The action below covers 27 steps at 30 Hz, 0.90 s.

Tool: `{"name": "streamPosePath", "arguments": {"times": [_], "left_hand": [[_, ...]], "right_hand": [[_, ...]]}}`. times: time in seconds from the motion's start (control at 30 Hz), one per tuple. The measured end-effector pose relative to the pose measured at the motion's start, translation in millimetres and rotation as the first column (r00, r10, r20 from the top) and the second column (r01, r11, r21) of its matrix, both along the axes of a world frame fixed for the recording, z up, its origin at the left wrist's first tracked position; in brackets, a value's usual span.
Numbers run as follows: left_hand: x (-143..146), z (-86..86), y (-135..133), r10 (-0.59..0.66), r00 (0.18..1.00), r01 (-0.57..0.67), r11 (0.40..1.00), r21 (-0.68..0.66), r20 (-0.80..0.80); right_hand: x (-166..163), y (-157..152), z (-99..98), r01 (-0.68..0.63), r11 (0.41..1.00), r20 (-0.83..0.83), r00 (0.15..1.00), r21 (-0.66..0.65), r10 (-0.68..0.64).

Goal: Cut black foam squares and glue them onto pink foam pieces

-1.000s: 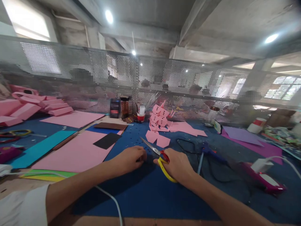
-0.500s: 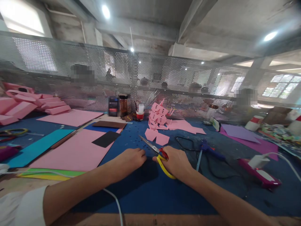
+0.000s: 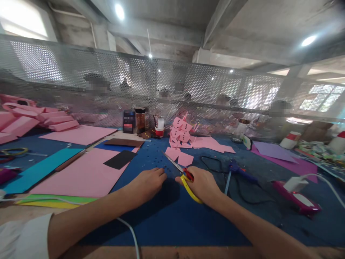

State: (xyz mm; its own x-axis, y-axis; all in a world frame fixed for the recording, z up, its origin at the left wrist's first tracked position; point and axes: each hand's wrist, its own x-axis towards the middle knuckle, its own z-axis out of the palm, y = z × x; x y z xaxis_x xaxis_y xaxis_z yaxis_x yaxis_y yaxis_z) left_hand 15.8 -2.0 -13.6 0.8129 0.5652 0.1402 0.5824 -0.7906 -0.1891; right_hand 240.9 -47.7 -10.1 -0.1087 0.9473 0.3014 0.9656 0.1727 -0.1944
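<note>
My right hand (image 3: pixel 203 183) is closed round the red and yellow handles of a pair of scissors (image 3: pixel 174 163). Their blades point up and to the left, over the blue mat (image 3: pixel 161 230). To the left, my left hand (image 3: pixel 151 181) is close to the mat with its fingers curled down and together; whatever they may pinch is hidden. Small black dots (image 3: pixel 155 156) lie scattered just beyond it. Past the scissors are cut pink paper pieces (image 3: pixel 184 158) and a stack of folded pink paper shapes (image 3: pixel 180 131) with black dots on them.
Pink sheets (image 3: pixel 72 174), a black piece (image 3: pixel 120 159) and a turquoise strip (image 3: pixel 43 171) lie at left. A blue glue gun (image 3: pixel 242 172) with its cord and a magenta power strip (image 3: pixel 296 198) are at right. Behind stand a phone (image 3: pixel 128 121), jars and a perforated metal screen (image 3: pixel 210 79).
The scissors' blade tips have shifted slightly right and their blades look closer together. My left hand has moved only a little. The whole view has drifted slightly.
</note>
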Motion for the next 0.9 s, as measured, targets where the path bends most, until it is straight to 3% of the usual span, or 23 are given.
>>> {"name": "streamPosePath", "arguments": {"times": [0.3,0.6,0.9], "left_hand": [[-2,1.6,6,0.078,0.992,-0.079,0.997,0.009,0.101],[-2,6.7,7,0.125,0.986,-0.115,0.989,-0.088,0.113],[-1,7.6,4,0.074,0.993,-0.069,0.996,-0.059,0.088]], "right_hand": [[1,2,1.7,-0.017,0.999,-0.122,0.992,-0.034,0.012],[-1,8,0.5,-0.064,0.996,-0.224,0.973,-0.069,0.047],[-12,19,5.0,-0.105,0.989,-0.172,0.981,-0.107,0.086]]}}
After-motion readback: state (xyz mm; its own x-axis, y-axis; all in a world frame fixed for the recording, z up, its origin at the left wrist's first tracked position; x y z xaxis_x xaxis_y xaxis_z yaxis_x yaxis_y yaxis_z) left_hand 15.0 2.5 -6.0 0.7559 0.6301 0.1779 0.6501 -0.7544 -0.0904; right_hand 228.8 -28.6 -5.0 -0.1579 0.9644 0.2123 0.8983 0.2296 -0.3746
